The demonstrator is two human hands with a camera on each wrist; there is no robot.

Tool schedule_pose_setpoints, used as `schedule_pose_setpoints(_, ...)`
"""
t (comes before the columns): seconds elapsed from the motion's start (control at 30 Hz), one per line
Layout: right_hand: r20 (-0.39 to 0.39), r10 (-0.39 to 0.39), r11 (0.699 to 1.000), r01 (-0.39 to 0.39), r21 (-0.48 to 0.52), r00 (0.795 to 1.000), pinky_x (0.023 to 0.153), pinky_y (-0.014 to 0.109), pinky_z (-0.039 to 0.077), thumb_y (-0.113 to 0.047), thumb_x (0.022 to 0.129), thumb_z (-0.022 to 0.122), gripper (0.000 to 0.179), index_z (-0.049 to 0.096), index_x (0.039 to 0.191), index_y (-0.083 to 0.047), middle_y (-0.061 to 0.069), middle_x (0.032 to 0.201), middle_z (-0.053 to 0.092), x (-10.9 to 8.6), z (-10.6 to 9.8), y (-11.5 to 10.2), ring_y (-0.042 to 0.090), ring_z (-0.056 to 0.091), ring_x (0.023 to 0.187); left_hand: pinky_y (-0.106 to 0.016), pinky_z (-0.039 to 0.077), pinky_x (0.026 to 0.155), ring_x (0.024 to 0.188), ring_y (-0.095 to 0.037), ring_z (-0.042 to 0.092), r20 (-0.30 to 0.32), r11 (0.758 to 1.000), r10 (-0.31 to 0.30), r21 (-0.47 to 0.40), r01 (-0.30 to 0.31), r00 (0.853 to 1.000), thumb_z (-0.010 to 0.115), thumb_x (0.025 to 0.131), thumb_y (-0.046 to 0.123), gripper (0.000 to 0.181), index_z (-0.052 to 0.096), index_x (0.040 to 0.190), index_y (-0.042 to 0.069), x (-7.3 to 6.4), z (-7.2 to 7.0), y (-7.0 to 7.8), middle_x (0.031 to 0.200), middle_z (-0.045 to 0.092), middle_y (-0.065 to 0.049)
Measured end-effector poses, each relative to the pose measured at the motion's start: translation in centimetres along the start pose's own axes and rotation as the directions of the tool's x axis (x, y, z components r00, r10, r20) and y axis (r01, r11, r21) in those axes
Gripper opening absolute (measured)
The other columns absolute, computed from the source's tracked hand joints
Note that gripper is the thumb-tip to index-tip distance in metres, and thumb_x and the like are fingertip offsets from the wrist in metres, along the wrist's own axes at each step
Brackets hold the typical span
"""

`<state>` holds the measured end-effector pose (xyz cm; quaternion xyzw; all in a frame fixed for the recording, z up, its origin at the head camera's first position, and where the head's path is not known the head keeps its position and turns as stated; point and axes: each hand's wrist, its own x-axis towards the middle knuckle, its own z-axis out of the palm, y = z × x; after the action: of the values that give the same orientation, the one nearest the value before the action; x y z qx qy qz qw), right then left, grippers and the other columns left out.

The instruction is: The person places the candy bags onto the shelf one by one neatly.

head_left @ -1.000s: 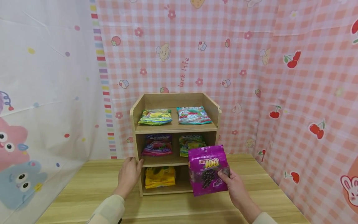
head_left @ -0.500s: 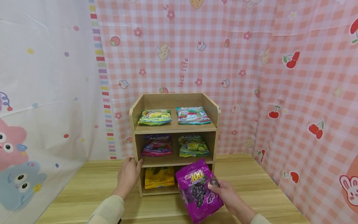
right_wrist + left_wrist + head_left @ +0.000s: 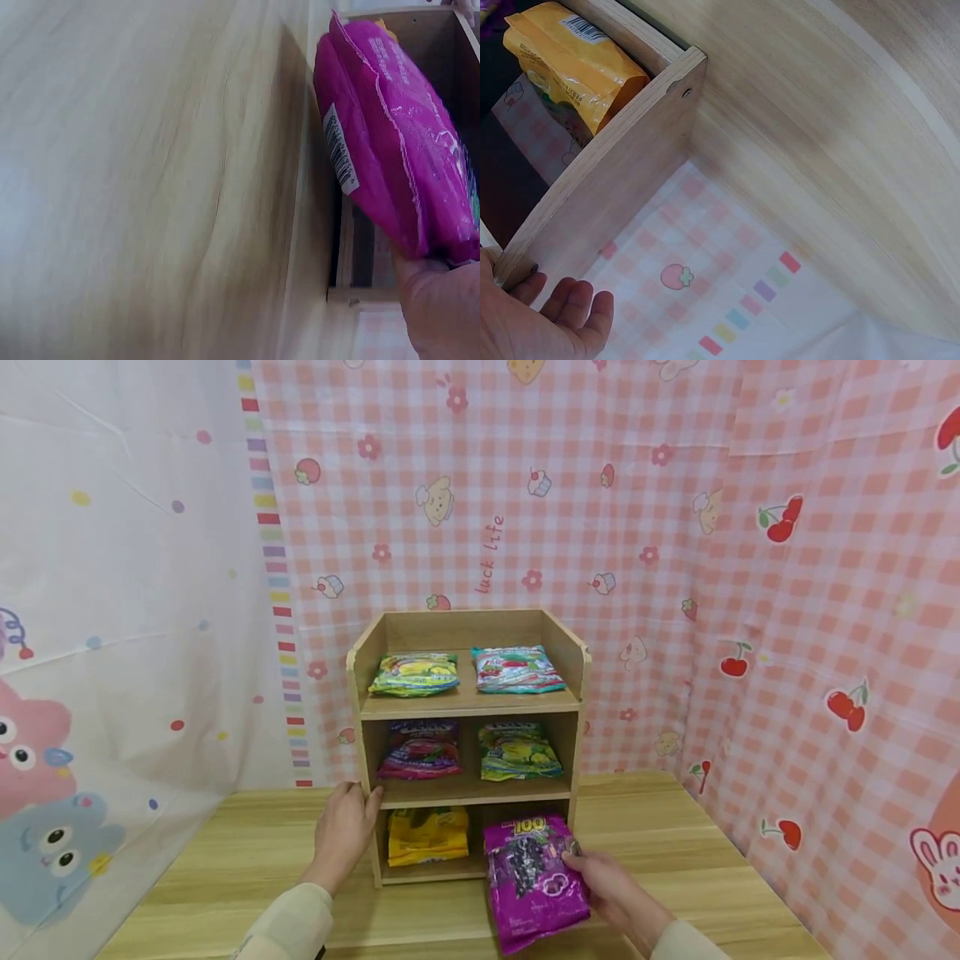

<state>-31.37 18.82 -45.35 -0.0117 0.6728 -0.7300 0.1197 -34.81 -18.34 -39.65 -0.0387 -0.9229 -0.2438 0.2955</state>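
My right hand point(image 3: 617, 893) grips a purple candy bag point(image 3: 534, 885) marked "100" by its right edge. The bag tilts in front of the bottom compartment's right half, its upper end at the opening. In the right wrist view the bag's barcode end point(image 3: 375, 165) faces the camera. At the left, my left hand point(image 3: 347, 831) holds the front edge of the small wooden shelf's side panel point(image 3: 365, 752); in the left wrist view the fingers point(image 3: 574, 307) lie curled along its outer face. A yellow candy bag point(image 3: 427, 837) lies in the bottom compartment's left half.
Flat bags rest above: a yellow-green bag point(image 3: 415, 675) and a teal bag point(image 3: 517, 670) on top, a dark purple bag point(image 3: 420, 750) and a green bag point(image 3: 519, 752) on the middle level. The wooden table point(image 3: 675, 860) meets patterned cloth walls point(image 3: 480, 485).
My right hand has moved the purple candy bag down and left, from beside the middle shelf to the bottom opening; the bag tipped, then straightened somewhat. My left hand stays on the side panel.
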Motion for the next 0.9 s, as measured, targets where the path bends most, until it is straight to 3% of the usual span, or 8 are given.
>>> schedule_pose_setpoints(0.23,0.008,-0.03,0.997,0.03,0.068,1.0,0.069,0.027,0.054,-0.015,0.106,0.038,0.036,0.04,0.121,0.017,0.006,0.088,0.062,1.1,1.0,0.6,0.012,0.061,0.073,-0.054,0.052,0.069,0.087,-0.04,0.061,0.013,1.0,-0.008,0.003,0.008,1.0,0.054,0.103,0.027,0.038,0.058,0.076,-0.001,0.0,0.1,0.0,0.102,0.061,-0.023)
schedule_pose_setpoints(0.33,-0.033,-0.063,0.995,0.06,-0.084,0.997,0.074,0.034,0.055,-0.017,0.106,0.04,0.042,0.041,0.122,0.022,0.012,0.092,0.064,1.3,1.0,0.4,0.017,0.063,0.076,-0.053,0.052,0.069,0.087,-0.039,0.061,0.01,1.0,-0.005,0.002,0.005,1.0,0.054,0.103,0.026,0.039,0.058,0.074,0.0,0.0,0.1,0.0,0.102,0.061,-0.023)
schedule_pose_setpoints(0.4,-0.084,-0.129,0.955,0.101,-0.279,0.988,0.079,0.042,0.055,-0.016,0.104,0.045,0.044,0.046,0.12,0.025,0.019,0.095,0.065,1.2,1.2,0.1,0.023,0.064,0.082,-0.052,0.051,0.068,0.085,-0.038,0.061,0.007,1.0,-0.004,0.0,0.004,1.0,0.054,0.102,0.026,0.038,0.057,0.073,0.001,0.0,0.0,0.0,0.1,0.061,-0.023)
schedule_pose_setpoints(0.47,-0.144,-0.221,0.865,0.125,-0.486,0.965,0.08,0.047,0.053,-0.018,0.101,0.053,0.042,0.054,0.114,0.023,0.022,0.094,0.066,0.7,1.4,-0.1,0.027,0.064,0.083,-0.051,0.051,0.068,0.084,-0.037,0.06,0.008,1.0,-0.002,-0.001,0.002,1.0,0.054,0.103,0.026,0.038,0.057,0.073,0.002,0.1,0.1,0.0,0.1,0.061,-0.022)
schedule_pose_setpoints(0.5,-0.163,-0.28,0.8,0.136,-0.584,0.946,0.08,0.049,0.053,-0.019,0.099,0.057,0.041,0.057,0.112,0.02,0.022,0.094,0.067,0.4,1.5,-0.1,0.03,0.065,0.084,-0.05,0.051,0.067,0.084,-0.037,0.06,0.01,1.0,-0.003,-0.002,0.003,1.0,0.054,0.103,0.027,0.038,0.057,0.073,0.002,0.1,0.1,0.0,0.099,0.061,-0.021)
schedule_pose_setpoints(0.6,-0.144,-0.469,0.551,0.162,-0.819,0.871,0.076,0.051,0.052,-0.028,0.093,0.068,0.04,0.065,0.106,0.01,0.02,0.093,0.068,-0.6,2.1,0.1,0.034,0.065,0.084,-0.05,0.051,0.067,0.083,-0.036,0.06,0.014,1.0,-0.002,-0.001,0.003,1.0,0.054,0.103,0.027,0.038,0.057,0.074,0.002,0.2,0.2,-0.1,0.099,0.061,-0.021)
schedule_pose_setpoints(0.7,-0.033,-0.577,0.324,0.191,-0.927,0.816,0.081,0.055,0.051,-0.039,0.088,0.074,0.052,0.066,0.113,0.005,0.022,0.104,0.066,-1.4,2.7,0.6,0.039,0.065,0.094,-0.05,0.051,0.068,0.085,-0.037,0.061,0.013,1.0,-0.001,-0.002,0.001,1.0,0.054,0.103,0.026,0.038,0.057,0.073,0.002,0.1,0.1,-0.1,0.101,0.061,-0.022)
schedule_pose_setpoints(0.9,0.326,-0.492,-0.068,0.337,-0.939,0.807,0.089,0.059,0.045,-0.061,0.079,0.073,0.07,0.065,0.124,-0.008,0.013,0.12,0.059,-1.7,2.9,1.5,0.034,0.057,0.111,-0.051,0.051,0.069,0.086,-0.038,0.061,0.008,1.0,0.005,-0.004,-0.005,1.0,0.054,0.103,0.026,0.038,0.056,0.073,0.002,0.0,0.0,-0.2,0.101,0.061,-0.023)
